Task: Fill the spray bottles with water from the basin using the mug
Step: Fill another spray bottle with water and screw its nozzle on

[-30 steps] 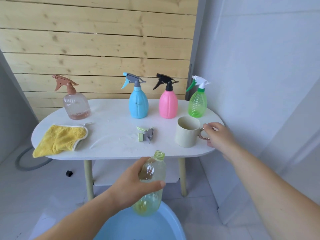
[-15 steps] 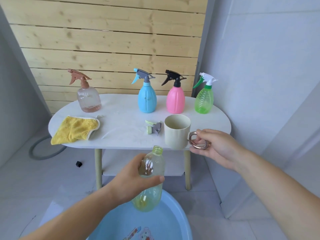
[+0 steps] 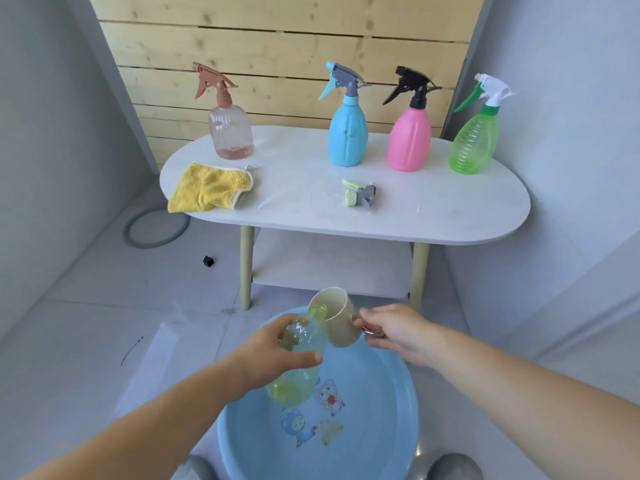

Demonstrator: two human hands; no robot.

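My left hand (image 3: 277, 351) grips an uncapped, pale yellow-green spray bottle (image 3: 298, 372) over the blue basin (image 3: 388, 403) on the floor. My right hand (image 3: 391, 332) holds the beige mug (image 3: 337, 320) by its handle, tilted, right beside the bottle's open neck. The bottle's loose spray head (image 3: 360, 196) lies on the white table (image 3: 450, 209). Several capped bottles stand along the table's back: clear brown (image 3: 230, 133), blue (image 3: 347, 133), pink (image 3: 409, 140) and green (image 3: 474, 143).
A yellow cloth (image 3: 207, 188) lies at the table's left end. On the tiled floor to the left are a grey ring (image 3: 156, 228) and a small black object (image 3: 208, 261). A lower shelf (image 3: 329, 265) sits under the tabletop.
My right hand lifted the mug off the table and brought it down beside the bottle's neck over the basin. The view tilted down, showing more of the basin.
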